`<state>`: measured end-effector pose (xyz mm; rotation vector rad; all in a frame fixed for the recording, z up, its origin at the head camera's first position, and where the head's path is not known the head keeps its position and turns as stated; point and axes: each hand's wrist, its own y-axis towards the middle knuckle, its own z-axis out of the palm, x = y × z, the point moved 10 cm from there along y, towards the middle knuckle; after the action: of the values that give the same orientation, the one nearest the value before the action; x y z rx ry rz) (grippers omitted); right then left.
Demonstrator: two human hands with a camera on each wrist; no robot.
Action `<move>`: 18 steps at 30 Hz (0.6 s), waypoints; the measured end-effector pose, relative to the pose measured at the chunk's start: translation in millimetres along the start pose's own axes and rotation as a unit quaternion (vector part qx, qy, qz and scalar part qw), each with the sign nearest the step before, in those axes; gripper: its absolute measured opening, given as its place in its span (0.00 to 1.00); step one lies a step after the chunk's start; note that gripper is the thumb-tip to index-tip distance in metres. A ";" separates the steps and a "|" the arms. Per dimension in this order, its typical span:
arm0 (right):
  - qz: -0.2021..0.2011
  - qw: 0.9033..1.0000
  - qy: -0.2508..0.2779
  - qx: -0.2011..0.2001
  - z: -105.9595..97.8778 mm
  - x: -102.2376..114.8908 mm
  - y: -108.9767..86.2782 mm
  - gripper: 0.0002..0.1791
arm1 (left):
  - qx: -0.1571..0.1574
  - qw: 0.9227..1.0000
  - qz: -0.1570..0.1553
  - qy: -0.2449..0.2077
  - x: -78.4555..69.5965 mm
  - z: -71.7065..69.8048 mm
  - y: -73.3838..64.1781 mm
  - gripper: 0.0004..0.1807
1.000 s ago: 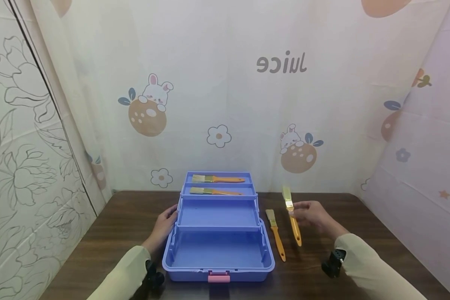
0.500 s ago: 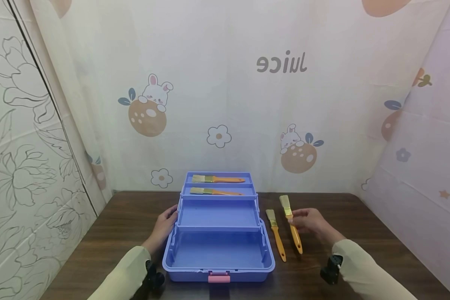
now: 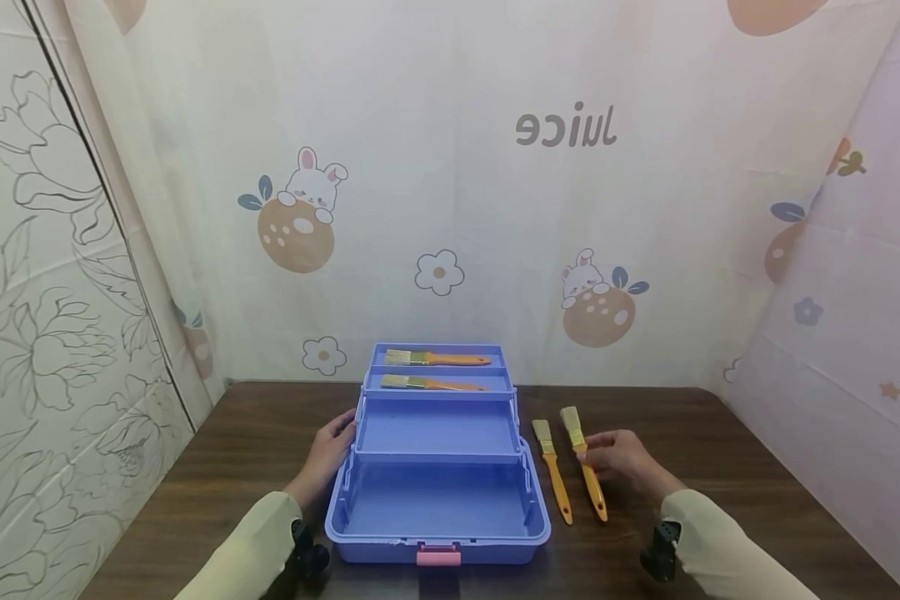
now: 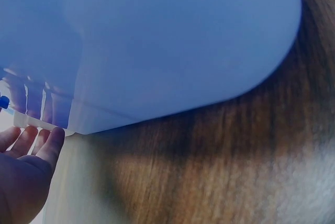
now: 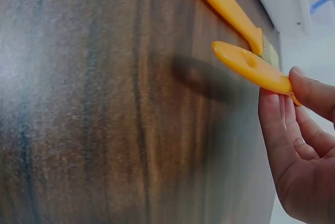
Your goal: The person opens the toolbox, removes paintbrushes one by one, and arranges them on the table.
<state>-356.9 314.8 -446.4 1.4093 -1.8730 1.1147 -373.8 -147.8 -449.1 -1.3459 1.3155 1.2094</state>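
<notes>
A blue toolbox (image 3: 438,550) stands unfolded on the table, its trays raised toward the back. My left hand (image 3: 328,454) rests against its left side, and in the left wrist view the fingertips (image 4: 55,136) touch the smooth blue wall. To the right of the box my right hand (image 3: 621,460) pinches a paintbrush (image 3: 594,487) with a yellow-orange handle between thumb and fingers, bristles pointing away. In the right wrist view its handle (image 5: 251,67) casts a shadow on the wood. Beside it a second paintbrush (image 3: 558,492) lies roughly parallel on the table.
Two more paintbrushes lie sideways in the box's rear compartments, one (image 3: 450,360) behind the other (image 3: 438,384). A pink latch (image 3: 438,556) sits at the box's front. The dark wooden table (image 3: 262,417) ends at a patterned curtain (image 3: 450,200).
My right hand has brought the pinched paintbrush lower and nearer, alongside the brush on the table. My left hand has stayed on the toolbox.
</notes>
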 end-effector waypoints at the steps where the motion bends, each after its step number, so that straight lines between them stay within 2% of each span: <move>1: 0.001 1.000 -0.001 0.000 0.3 -0.9 0.1 0.24 | 0.001 1.000 0.000 -0.002 0.0 0.1 -0.2 0.25; 18: 0.019 1.000 -0.013 -0.001 4.0 -13.1 4.2 0.24 | -0.002 1.000 0.003 -0.008 -1.8 0.2 -0.4 0.24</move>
<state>-356.7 318.5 -460.3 1.3991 -1.9261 1.1160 -373.3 -147.3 -447.4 -1.3327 1.3076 1.2250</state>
